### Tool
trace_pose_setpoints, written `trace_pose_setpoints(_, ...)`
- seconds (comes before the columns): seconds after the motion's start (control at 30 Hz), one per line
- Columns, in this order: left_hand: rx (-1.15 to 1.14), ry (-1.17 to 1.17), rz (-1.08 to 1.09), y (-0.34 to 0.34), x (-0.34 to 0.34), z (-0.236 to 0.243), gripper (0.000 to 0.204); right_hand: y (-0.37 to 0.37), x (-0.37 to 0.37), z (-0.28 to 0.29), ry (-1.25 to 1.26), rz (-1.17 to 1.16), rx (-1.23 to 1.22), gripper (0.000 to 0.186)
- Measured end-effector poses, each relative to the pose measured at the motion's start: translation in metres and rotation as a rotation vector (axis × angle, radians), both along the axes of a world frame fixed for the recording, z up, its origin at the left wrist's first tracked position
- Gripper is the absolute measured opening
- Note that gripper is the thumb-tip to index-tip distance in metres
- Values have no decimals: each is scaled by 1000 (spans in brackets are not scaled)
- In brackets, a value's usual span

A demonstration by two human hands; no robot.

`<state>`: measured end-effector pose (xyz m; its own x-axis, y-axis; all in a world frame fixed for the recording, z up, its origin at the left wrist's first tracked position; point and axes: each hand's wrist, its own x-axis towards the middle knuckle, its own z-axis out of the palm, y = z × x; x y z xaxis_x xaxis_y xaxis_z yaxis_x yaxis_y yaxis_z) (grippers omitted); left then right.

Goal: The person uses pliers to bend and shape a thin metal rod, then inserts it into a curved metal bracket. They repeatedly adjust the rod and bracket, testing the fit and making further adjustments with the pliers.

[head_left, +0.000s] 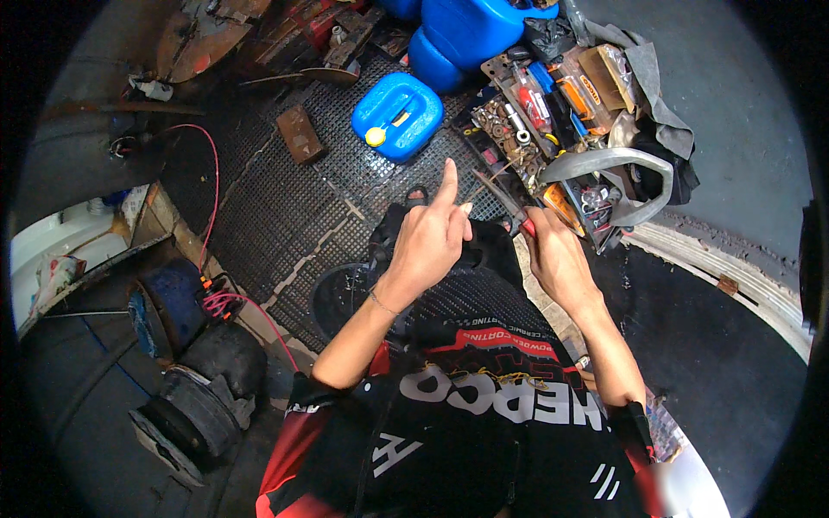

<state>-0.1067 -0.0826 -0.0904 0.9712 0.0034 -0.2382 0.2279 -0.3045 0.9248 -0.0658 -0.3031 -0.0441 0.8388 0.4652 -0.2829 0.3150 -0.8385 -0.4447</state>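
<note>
My left hand is raised above my lap, its index finger stretched out and the other fingers partly curled. I see nothing held in it. My right hand is closed around the red handle of a tool with a long, narrow grey blade; the frame does not settle whether it is a knife or a file. The blade slants up and left, close to the near edge of a cluttered toolbox tray. Beside my right hand, the toolbox's grey curved handle arches over tools and small parts.
A blue jerrycan with a yellow cap stands ahead on the black mat, with a larger blue container behind it. A rusty metal block lies to its left. At left are a pink hose and a dark motor-like machine.
</note>
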Motion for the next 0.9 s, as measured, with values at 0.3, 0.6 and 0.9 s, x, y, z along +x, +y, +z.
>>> trace_pose_setpoints(0.3,20,-99,22,0,3,-3,66,4,8,2,186,-120,40,26)
trace_pose_setpoints(0.6,138,-334,-46,12,6,-4,62,2,3,1,353,-137,191,32)
trace_pose_setpoints(0.9,163,-525,-61,20,6,-28,60,5,-4,4,977,-322,481,41)
